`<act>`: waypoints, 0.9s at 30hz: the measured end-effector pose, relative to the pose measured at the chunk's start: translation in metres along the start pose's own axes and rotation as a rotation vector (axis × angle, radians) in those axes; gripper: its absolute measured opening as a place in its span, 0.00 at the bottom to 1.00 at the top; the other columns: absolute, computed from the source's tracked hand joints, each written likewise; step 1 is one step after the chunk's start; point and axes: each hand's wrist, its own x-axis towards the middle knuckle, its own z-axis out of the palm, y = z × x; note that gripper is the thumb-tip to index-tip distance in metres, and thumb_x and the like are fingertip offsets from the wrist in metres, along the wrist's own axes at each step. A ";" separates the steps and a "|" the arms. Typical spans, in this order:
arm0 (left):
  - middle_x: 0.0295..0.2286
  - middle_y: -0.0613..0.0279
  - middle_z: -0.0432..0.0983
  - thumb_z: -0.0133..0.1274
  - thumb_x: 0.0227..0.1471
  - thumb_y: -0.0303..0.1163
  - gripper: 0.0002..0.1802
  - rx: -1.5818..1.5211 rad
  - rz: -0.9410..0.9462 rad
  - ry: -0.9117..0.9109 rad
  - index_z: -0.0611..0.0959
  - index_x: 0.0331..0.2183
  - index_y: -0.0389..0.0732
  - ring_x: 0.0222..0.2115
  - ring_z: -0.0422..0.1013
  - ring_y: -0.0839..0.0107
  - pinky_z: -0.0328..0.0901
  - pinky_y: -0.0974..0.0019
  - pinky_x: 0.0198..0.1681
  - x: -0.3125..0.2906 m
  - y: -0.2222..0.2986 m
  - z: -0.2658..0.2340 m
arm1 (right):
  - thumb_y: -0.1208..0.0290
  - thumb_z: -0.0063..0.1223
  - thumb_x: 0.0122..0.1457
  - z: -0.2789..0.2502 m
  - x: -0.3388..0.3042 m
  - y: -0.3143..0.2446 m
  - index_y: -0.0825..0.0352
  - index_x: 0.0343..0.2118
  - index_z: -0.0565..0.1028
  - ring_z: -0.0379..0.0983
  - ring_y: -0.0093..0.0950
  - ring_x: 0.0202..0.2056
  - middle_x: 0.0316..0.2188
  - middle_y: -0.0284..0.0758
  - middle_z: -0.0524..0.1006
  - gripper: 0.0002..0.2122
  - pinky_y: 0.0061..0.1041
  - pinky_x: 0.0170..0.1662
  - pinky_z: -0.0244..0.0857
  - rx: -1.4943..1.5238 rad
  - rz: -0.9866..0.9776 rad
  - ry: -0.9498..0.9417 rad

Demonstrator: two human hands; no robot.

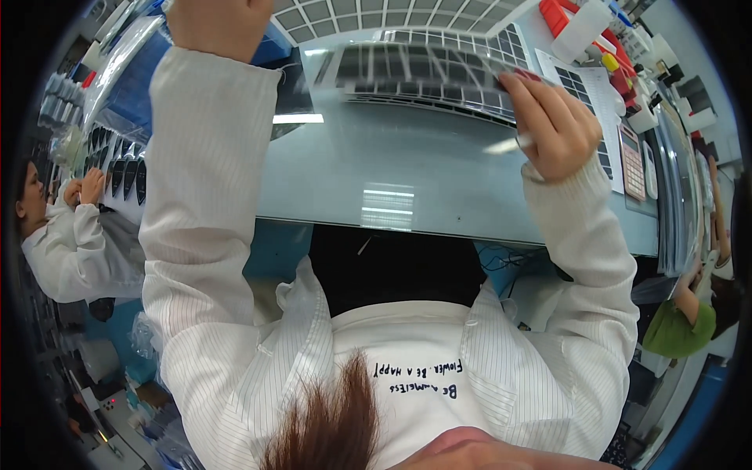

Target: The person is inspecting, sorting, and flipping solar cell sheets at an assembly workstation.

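Two own hands in view, well apart. Right hand [560, 129]: fingers pinched on the right end of one dark gridded sheet [419, 66], which is motion-blurred. That sheet is up at the far side of the table [337, 180], between the two hands, in front of one pale grid rack [376, 17] at the top edge. More than one gridded layer shows below and behind it; exact count not possible, blur and overlap.

Left hand [219, 27]: cut off by the top edge, fingers out of frame, so cannot tell if it holds anything. Just beside it, one blue bag [125, 98] in clear plastic. Two white sleeves, one per arm.

Right side of table: one white paper [606, 102] with dark squares, partly behind the right hand; one pink calculator [631, 162] beside it; one white handheld device [650, 169] just right of the calculator; one white bottle [581, 31] lying across red plastic parts [554, 17]. Far right, several grey boards [672, 188] stacked together, number unclear.

Two other people: one at left [74, 243] in white, both hands near a row of black pointed pieces [129, 178], too small to count surely; one at right [680, 329] with a green sleeve.
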 end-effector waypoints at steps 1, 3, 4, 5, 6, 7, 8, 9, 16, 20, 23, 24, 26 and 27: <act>0.20 0.51 0.74 0.50 0.47 0.24 0.04 -0.002 -0.107 -0.027 0.80 0.26 0.35 0.18 0.72 0.63 0.63 0.72 0.22 0.006 0.007 -0.011 | 0.79 0.56 0.42 0.008 -0.005 0.003 0.66 0.32 0.77 0.70 0.27 0.19 0.25 0.34 0.76 0.10 0.22 0.20 0.64 0.002 -0.004 0.006; 0.20 0.52 0.75 0.51 0.47 0.25 0.05 0.015 -0.217 -0.054 0.80 0.26 0.35 0.19 0.72 0.62 0.63 0.71 0.22 0.006 0.019 -0.030 | 0.76 0.57 0.43 0.026 -0.023 0.003 0.61 0.33 0.77 0.71 0.27 0.20 0.28 0.31 0.74 0.11 0.22 0.22 0.65 0.003 0.080 -0.237; 0.19 0.52 0.74 0.52 0.46 0.24 0.04 0.089 -0.180 -0.014 0.80 0.26 0.34 0.18 0.72 0.63 0.62 0.70 0.21 0.005 0.024 -0.040 | 0.70 0.61 0.42 0.033 -0.035 0.000 0.59 0.35 0.76 0.71 0.26 0.22 0.29 0.30 0.72 0.14 0.22 0.24 0.66 0.045 0.168 -0.330; 0.17 0.52 0.73 0.52 0.46 0.24 0.04 0.143 -0.144 0.027 0.80 0.25 0.34 0.17 0.72 0.64 0.62 0.70 0.20 0.002 0.026 -0.042 | 0.70 0.61 0.42 0.031 -0.039 -0.004 0.59 0.35 0.76 0.71 0.26 0.22 0.29 0.30 0.72 0.14 0.22 0.24 0.66 0.044 0.166 -0.333; 0.17 0.52 0.73 0.52 0.46 0.24 0.04 0.141 -0.147 0.028 0.80 0.25 0.34 0.17 0.72 0.64 0.62 0.70 0.20 -0.004 0.024 -0.044 | 0.68 0.63 0.41 0.026 -0.044 -0.009 0.59 0.35 0.76 0.71 0.26 0.23 0.27 0.30 0.72 0.15 0.22 0.24 0.66 0.118 0.282 -0.427; 0.20 0.55 0.75 0.53 0.46 0.24 0.04 0.177 -0.119 0.020 0.81 0.27 0.37 0.19 0.73 0.66 0.63 0.72 0.21 -0.015 0.019 -0.046 | 0.65 0.65 0.40 0.023 -0.047 -0.012 0.60 0.35 0.76 0.70 0.27 0.23 0.26 0.30 0.71 0.17 0.22 0.25 0.66 0.192 0.400 -0.521; 0.23 0.58 0.77 0.54 0.46 0.25 0.05 0.222 -0.090 0.008 0.82 0.30 0.40 0.21 0.74 0.68 0.65 0.73 0.22 -0.025 0.016 -0.052 | 0.62 0.67 0.36 0.021 -0.045 -0.012 0.61 0.39 0.75 0.66 0.21 0.19 0.24 0.30 0.70 0.23 0.19 0.21 0.60 0.325 0.376 -0.407; 0.26 0.61 0.79 0.54 0.46 0.25 0.08 0.265 -0.061 -0.005 0.83 0.32 0.44 0.23 0.75 0.70 0.66 0.75 0.23 -0.033 0.015 -0.057 | 0.62 0.67 0.36 0.016 -0.041 -0.015 0.61 0.39 0.75 0.66 0.21 0.19 0.24 0.30 0.70 0.23 0.19 0.21 0.60 0.331 0.375 -0.408; 0.26 0.61 0.79 0.54 0.41 0.17 0.11 0.184 0.238 -0.106 0.82 0.31 0.38 0.24 0.76 0.68 0.69 0.72 0.28 -0.052 0.047 -0.062 | 0.37 0.32 0.54 -0.010 -0.008 -0.034 0.73 0.47 0.68 0.51 0.12 0.12 0.40 0.44 0.74 0.36 0.12 0.16 0.42 1.355 1.061 -0.047; 0.28 0.60 0.78 0.53 0.41 0.19 0.14 0.143 0.327 -0.254 0.81 0.35 0.37 0.30 0.75 0.66 0.69 0.63 0.40 -0.057 0.087 -0.072 | 0.45 0.50 0.50 -0.011 0.022 -0.027 0.74 0.36 0.72 0.60 0.15 0.11 0.31 0.43 0.77 0.28 0.11 0.13 0.45 1.499 1.434 0.250; 0.28 0.58 0.78 0.52 0.45 0.25 0.13 0.130 0.382 -0.232 0.80 0.37 0.37 0.32 0.75 0.68 0.66 0.60 0.45 -0.085 0.111 -0.063 | 0.58 0.49 0.56 -0.008 0.005 -0.021 0.72 0.36 0.72 0.56 0.15 0.12 0.26 0.34 0.76 0.18 0.14 0.14 0.43 1.399 1.519 0.065; 0.28 0.56 0.78 0.53 0.46 0.28 0.12 -0.007 0.355 -0.273 0.80 0.36 0.37 0.32 0.75 0.67 0.66 0.60 0.45 -0.096 0.123 -0.060 | 0.68 0.53 0.54 -0.011 0.021 -0.032 0.70 0.35 0.72 0.63 0.15 0.14 0.24 0.32 0.76 0.11 0.13 0.13 0.48 1.380 1.623 0.132; 0.26 0.54 0.78 0.54 0.46 0.34 0.12 -0.286 0.337 -0.381 0.81 0.32 0.36 0.30 0.75 0.67 0.68 0.61 0.41 -0.115 0.147 -0.061 | 0.72 0.55 0.51 0.007 0.004 -0.020 0.71 0.34 0.72 0.72 0.16 0.20 0.24 0.33 0.77 0.10 0.11 0.16 0.58 1.488 1.712 0.043; 0.25 0.55 0.77 0.55 0.46 0.36 0.13 -0.442 0.350 -0.447 0.81 0.30 0.35 0.27 0.75 0.67 0.69 0.62 0.37 -0.126 0.156 -0.060 | 0.73 0.56 0.51 0.014 -0.025 0.004 0.71 0.35 0.72 0.74 0.17 0.22 0.25 0.34 0.77 0.10 0.12 0.18 0.63 1.575 1.684 -0.126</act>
